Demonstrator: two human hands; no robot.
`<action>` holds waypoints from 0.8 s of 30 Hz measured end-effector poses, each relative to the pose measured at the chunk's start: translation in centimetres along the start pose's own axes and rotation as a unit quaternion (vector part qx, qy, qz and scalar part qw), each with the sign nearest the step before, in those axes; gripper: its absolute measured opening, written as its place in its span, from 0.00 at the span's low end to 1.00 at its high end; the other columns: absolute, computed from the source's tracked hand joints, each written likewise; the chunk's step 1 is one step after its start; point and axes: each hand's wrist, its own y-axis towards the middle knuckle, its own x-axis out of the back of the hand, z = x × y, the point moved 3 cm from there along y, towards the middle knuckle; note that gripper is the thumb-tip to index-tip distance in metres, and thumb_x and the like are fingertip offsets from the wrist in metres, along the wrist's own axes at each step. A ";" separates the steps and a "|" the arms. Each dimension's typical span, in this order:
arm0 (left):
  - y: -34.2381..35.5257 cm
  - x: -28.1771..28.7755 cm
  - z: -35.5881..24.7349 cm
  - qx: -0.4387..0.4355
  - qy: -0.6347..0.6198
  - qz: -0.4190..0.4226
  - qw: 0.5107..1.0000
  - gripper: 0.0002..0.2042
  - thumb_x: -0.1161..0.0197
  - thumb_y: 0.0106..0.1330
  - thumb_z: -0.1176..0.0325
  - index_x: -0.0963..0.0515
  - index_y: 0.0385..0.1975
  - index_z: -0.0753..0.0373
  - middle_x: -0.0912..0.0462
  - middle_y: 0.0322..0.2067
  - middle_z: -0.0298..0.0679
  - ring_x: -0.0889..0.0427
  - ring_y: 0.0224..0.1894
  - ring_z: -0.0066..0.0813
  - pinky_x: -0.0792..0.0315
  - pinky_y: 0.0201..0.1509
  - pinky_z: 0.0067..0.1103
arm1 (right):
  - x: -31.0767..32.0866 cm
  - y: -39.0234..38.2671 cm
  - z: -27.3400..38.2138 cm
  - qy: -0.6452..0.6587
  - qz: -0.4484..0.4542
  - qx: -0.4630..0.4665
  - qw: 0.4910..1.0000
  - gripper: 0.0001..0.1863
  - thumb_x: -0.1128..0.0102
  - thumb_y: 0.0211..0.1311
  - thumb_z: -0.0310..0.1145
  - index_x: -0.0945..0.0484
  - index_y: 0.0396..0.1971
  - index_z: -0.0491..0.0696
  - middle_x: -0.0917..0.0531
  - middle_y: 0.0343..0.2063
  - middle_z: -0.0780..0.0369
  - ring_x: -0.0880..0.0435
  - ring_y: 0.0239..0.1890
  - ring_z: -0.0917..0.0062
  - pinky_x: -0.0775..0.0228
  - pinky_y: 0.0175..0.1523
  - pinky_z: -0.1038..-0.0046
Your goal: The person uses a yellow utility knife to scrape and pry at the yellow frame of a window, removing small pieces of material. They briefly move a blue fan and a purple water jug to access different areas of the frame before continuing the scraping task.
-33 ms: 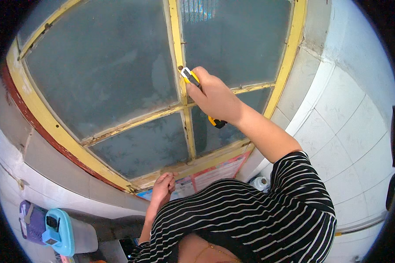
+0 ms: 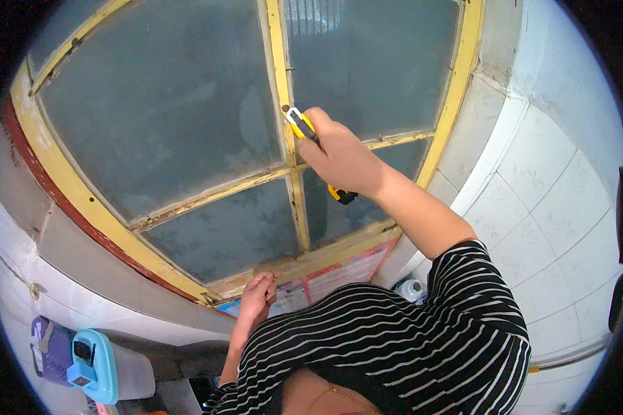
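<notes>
My right hand (image 2: 342, 155) is closed round a utility knife (image 2: 303, 126) with a yellow, black and white body. Its front end touches or nearly touches the yellow middle bar (image 2: 281, 76) of a window frame, beside a small round brown knob (image 2: 286, 108). The knife's black and orange rear end sticks out below my palm. I cannot make out the blade. Low on the left, my left hand (image 2: 257, 294) hovers near the worn bottom rail (image 2: 253, 278) of the frame, its fingers curled in loosely with nothing visible in them.
Large dark glass panes (image 2: 166, 104) fill the frame. White tiles (image 2: 533, 207) cover the wall at right. Down at the left stand a bin with a light blue lid (image 2: 104, 360) and a purple container (image 2: 52, 349). A white jug (image 2: 412, 289) sits behind my right side.
</notes>
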 end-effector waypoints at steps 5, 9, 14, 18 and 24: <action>-1.0 -2.9 -6.2 -0.095 0.137 -0.081 0.983 0.11 0.46 0.70 0.64 0.21 0.39 0.64 0.36 0.18 0.23 0.41 0.20 0.12 0.48 0.23 0.14 | 1.4 -0.3 -0.6 0.039 0.007 0.018 0.999 0.17 0.41 0.63 0.39 0.32 0.41 0.41 0.22 0.27 0.48 0.20 0.34 0.55 0.31 0.38 0.61; -1.9 -9.4 -16.0 -0.248 0.256 -0.090 0.930 0.11 0.46 0.70 0.61 0.19 0.37 0.60 0.35 0.20 0.21 0.41 0.22 0.10 0.47 0.25 0.13 | 2.1 -0.1 -1.5 -0.052 0.063 -0.079 0.994 0.14 0.43 0.67 0.41 0.28 0.35 0.43 0.28 0.21 0.64 0.30 0.25 0.79 0.35 0.32 0.74; 0.1 -15.4 -22.2 -0.507 0.284 -0.111 0.806 0.07 0.37 0.64 0.71 0.22 0.39 0.64 0.39 0.20 0.23 0.42 0.24 0.11 0.43 0.28 0.13 | 1.6 -0.1 -1.4 0.047 0.072 -0.090 0.992 0.15 0.45 0.68 0.40 0.32 0.31 0.44 0.29 0.17 0.64 0.29 0.19 0.78 0.36 0.26 0.74; 1.5 -18.5 -24.0 -0.566 0.342 -0.132 0.738 0.12 0.33 0.59 0.72 0.23 0.42 0.62 0.44 0.19 0.25 0.44 0.22 0.13 0.42 0.27 0.14 | 1.8 0.1 -1.6 -0.086 0.015 0.038 0.995 0.15 0.44 0.67 0.42 0.33 0.32 0.44 0.27 0.15 0.57 0.25 0.17 0.68 0.34 0.23 0.68; 2.1 -19.9 -24.2 -0.573 0.418 -0.163 0.687 0.17 0.32 0.57 0.73 0.24 0.46 0.60 0.45 0.17 0.25 0.45 0.20 0.15 0.44 0.26 0.14 | 1.3 -0.2 -1.4 -0.258 -0.081 0.099 0.958 0.16 0.42 0.62 0.44 0.32 0.30 0.46 0.23 0.14 0.55 0.19 0.20 0.59 0.29 0.22 0.63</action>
